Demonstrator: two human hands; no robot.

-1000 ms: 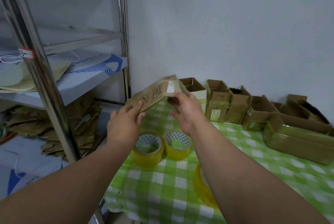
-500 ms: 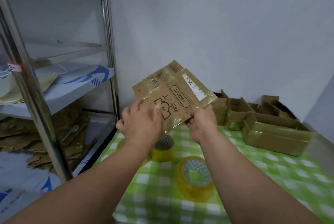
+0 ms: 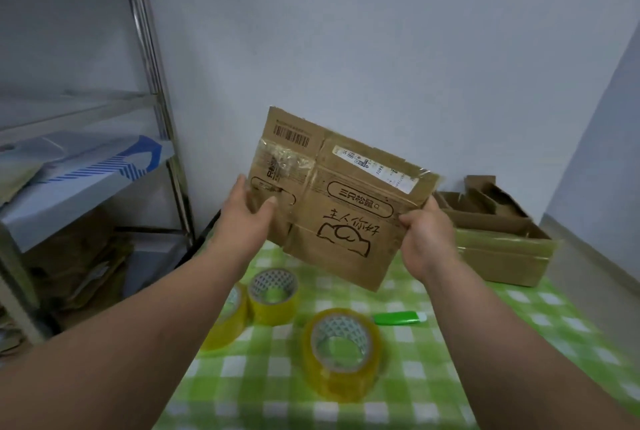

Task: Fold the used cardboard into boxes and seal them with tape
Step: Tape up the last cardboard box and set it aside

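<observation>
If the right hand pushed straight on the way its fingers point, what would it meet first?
Only the flattened cardboard that the right hand already grips; beyond it probably the left hand, though depth is unclear.

— Item held? Flattened cardboard (image 3: 341, 197), printed, old tape on it, gripped at its edges by the left hand (image 3: 247, 218) and the right hand (image 3: 427, 239).
— On the checked tablecloth (image 3: 450, 360)? Three yellow tape rolls (image 3: 341, 353), green cutter (image 3: 400, 318), folded boxes (image 3: 498, 242) at the wall.

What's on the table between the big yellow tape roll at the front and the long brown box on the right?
In the head view, a small green plastic cutter lies on the checked tablecloth between them.
</observation>
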